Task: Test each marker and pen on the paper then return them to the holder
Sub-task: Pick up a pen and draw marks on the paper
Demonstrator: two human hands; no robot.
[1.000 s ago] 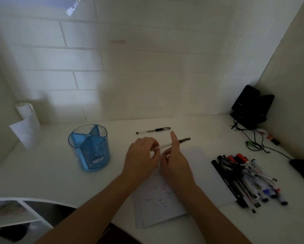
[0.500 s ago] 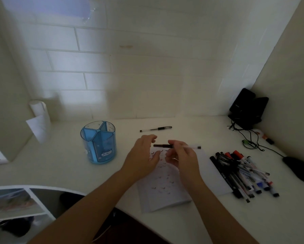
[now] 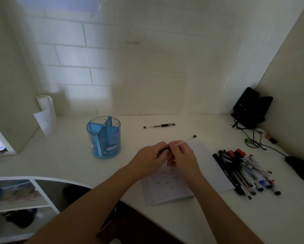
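Since the head view has both hands meeting just above the paper [image 3: 206, 156], work from there. Your right hand [image 3: 182, 155] pinches the clear pen [image 3: 185, 140] at mid-barrel with curled fingers, and your left hand [image 3: 152, 154] curls round its dark near end. That end is probably the cap, though I cannot tell whether it is seated. Pull or push straight along the barrel, never sideways. The blue holder [image 3: 103, 138] stands well to the left, 1 other pen [image 3: 159, 125] lies beyond, and the marker pile [image 3: 244, 171] lies to the right.
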